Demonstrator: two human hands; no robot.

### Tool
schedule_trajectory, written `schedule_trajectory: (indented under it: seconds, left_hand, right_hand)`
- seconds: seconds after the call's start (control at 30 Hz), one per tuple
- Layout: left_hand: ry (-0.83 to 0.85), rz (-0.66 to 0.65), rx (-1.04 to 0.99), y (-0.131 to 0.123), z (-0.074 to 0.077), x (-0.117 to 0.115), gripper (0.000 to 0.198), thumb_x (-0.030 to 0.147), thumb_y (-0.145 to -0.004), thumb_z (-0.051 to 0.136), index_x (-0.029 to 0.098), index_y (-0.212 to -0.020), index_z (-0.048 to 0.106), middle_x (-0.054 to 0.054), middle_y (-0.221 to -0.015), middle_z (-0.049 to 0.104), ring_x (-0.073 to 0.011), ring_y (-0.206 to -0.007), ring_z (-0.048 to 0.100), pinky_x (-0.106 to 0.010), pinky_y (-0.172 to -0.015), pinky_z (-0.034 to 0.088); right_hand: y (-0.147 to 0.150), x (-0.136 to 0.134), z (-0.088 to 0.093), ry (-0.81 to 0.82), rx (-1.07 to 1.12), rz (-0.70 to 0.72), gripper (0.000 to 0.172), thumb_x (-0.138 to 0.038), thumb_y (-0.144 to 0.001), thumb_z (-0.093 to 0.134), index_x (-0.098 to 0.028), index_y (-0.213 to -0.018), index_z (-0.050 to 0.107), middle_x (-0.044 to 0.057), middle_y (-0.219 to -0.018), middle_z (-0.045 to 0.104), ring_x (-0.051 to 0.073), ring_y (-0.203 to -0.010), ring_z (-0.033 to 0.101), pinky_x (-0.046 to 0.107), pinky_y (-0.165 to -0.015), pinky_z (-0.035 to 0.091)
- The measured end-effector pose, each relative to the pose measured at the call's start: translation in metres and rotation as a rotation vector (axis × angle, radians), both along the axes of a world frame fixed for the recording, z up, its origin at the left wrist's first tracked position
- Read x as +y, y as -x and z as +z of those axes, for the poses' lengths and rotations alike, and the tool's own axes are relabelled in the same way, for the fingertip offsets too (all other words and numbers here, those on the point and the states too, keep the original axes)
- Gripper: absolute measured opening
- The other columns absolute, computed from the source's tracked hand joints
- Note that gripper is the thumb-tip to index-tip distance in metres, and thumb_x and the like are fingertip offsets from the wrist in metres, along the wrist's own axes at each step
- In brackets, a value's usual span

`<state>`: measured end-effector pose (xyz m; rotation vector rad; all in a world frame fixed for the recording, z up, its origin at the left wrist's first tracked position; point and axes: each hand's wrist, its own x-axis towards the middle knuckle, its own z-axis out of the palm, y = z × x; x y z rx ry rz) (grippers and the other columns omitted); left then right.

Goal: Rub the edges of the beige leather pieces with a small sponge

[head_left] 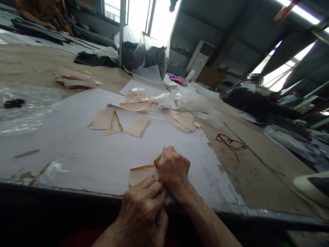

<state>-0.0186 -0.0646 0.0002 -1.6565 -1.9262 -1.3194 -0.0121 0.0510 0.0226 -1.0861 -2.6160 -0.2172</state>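
Beige offcuts [138, 126] matt (leather-like) — plastic bag [195, 104] glossy.

Your left hand [142, 212] sits low at center, knuckles up, fingers [151, 188] curled inward. Your right hand [173, 169] is just ahead, touching it, in a near-fist with the wrist bent. Your right forearm [208, 219] angles in from lower right.

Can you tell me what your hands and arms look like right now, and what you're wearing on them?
The left hand and right hand are bare, with no gloves, and no ring or watch that I can see. The forearms show no sleeves. A red garment appears at the bottom edge.
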Motion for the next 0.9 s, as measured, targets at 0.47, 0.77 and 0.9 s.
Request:
schedule_trajectory:
  seconds: [0.47, 0.77, 0.9]
  left_hand:
    - [0.066, 0.041, 0.08, -0.001, -0.006, -0.004, 0.033, 0.012, -0.059, 0.043, 0.014, -0.089, 0.056, -0.007, -0.083, 0.06, -0.0233, -0.085, 0.058, -0.041, -0.081, 0.05]
    - [0.026, 0.028, 0.052, -0.001, -0.005, -0.002, 0.024, 0.012, -0.06, 0.043, 0.015, -0.079, 0.057, -0.008, -0.078, 0.059, -0.0231, -0.082, 0.057, -0.039, -0.076, 0.051]
    - [0.027, 0.013, -0.001, -0.001, -0.005, -0.001, 0.022, 0.011, -0.059, 0.044, 0.014, -0.076, 0.057, -0.008, -0.075, 0.058, -0.0237, -0.083, 0.056, -0.038, -0.074, 0.052]
  right_hand:
    - [0.041, 0.023, 0.005, 0.204, 0.196, -0.18, 0.027, -0.023, -0.085, 0.036, -0.011, -0.08, 0.059, 0.013, -0.07, 0.064, 0.02, -0.065, 0.063, 0.025, -0.054, 0.04]
    - [-0.008, 0.005, 0.01, 0.079, 0.109, 0.021, 0.027, -0.026, -0.088, 0.034, -0.014, -0.078, 0.056, 0.007, -0.065, 0.064, 0.017, -0.06, 0.061, 0.022, -0.05, 0.032]
    - [0.011, 0.002, -0.003, -0.017, 0.05, 0.06, 0.025, -0.024, -0.087, 0.035, -0.013, -0.074, 0.054, 0.008, -0.065, 0.063, 0.018, -0.057, 0.061, 0.023, -0.048, 0.033]
